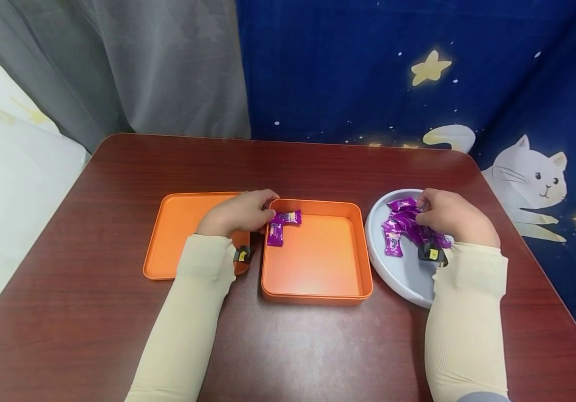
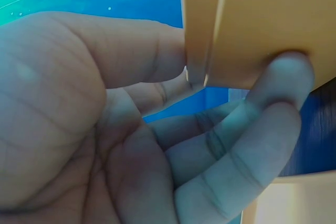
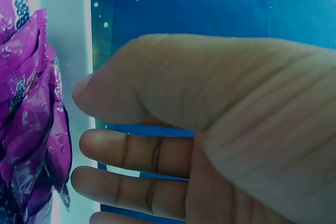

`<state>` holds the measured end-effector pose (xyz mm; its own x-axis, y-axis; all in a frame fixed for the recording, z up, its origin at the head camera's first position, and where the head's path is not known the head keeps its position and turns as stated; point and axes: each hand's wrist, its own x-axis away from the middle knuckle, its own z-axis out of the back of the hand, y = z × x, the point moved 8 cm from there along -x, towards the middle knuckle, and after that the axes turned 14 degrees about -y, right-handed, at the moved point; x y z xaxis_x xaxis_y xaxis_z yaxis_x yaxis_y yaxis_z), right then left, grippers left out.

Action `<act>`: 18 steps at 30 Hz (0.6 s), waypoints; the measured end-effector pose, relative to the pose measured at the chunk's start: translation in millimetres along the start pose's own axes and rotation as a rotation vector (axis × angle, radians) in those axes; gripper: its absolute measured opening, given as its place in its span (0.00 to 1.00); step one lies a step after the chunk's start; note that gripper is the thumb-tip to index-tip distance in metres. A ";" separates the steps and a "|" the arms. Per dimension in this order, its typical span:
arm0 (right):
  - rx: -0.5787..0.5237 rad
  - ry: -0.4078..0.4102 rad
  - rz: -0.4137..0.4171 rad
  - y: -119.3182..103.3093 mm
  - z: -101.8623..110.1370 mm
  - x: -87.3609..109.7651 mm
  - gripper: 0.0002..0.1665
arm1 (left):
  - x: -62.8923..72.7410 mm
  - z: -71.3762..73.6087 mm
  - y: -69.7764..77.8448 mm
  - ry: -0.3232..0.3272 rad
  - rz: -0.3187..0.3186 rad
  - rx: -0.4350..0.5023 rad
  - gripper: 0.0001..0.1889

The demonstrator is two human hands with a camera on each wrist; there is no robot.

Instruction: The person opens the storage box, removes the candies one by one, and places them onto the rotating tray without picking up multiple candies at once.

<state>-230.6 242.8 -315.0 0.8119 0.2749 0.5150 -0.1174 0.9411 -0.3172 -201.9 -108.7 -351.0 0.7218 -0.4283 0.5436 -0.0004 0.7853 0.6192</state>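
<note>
An orange box (image 1: 315, 265) stands in the middle of the table, with several purple-wrapped candies (image 1: 275, 234) in its back left corner. My left hand (image 1: 240, 213) holds the box by that corner. In the left wrist view, the thumb meets the rim and curled fingers (image 2: 286, 80) touch the outer wall. To the right is a pale round plate (image 1: 393, 273) bearing a heap of purple candies (image 1: 404, 218). Over the heap is my right hand (image 1: 451, 215). Its thumb and fingers stand apart beside the candies (image 3: 31, 108) in the right wrist view, with nothing visible between them.
A flat orange tray or lid (image 1: 167, 234) lies left of the box, partly under the left forearm. The dark red wooden table (image 1: 313, 352) extends in front. Behind it hang a grey curtain (image 1: 182, 67) and a blue star-patterned cloth (image 1: 338, 67).
</note>
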 end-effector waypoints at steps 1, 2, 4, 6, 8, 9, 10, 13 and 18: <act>0.001 0.003 0.003 -0.4 0.3 0.2 0.13 | 0.0 0.1 0.1 0.000 0.000 0.001 0.24; 0.001 0.006 0.006 -0.9 0.7 0.4 0.13 | 0.0 0.1 0.3 0.000 0.000 0.002 0.24; 0.001 0.008 0.010 -2.4 1.1 0.9 0.13 | 0.2 -0.1 0.2 -0.001 0.002 0.002 0.24; -0.002 0.006 0.011 -6.2 0.2 2.0 0.14 | -0.1 -0.8 -0.5 -0.004 0.003 -0.003 0.24; 0.002 0.003 0.022 -12.7 -0.8 3.6 0.16 | 0.0 -1.5 -0.5 -0.005 0.003 -0.005 0.25; 0.006 0.003 0.031 -17.1 -1.0 4.2 0.17 | 0.2 -1.8 -0.5 -0.005 0.003 -0.006 0.25; 0.012 0.005 0.041 -22.5 -1.2 4.9 0.17 | 0.3 -2.2 -0.5 -0.005 0.002 -0.006 0.25; 0.039 0.020 0.086 -40.3 0.0 6.5 0.19 | 0.5 -2.4 0.4 -0.005 -0.004 -0.003 0.24; 0.070 0.025 0.138 -65.4 0.8 8.7 0.24 | 1.4 -1.3 2.0 -0.001 -0.007 -0.010 0.24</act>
<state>-216.3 183.7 -289.2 0.7993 0.3981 0.4501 -0.2677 0.9065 -0.3265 -200.0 -107.1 -349.7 0.7208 -0.4341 0.5404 0.0110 0.7867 0.6173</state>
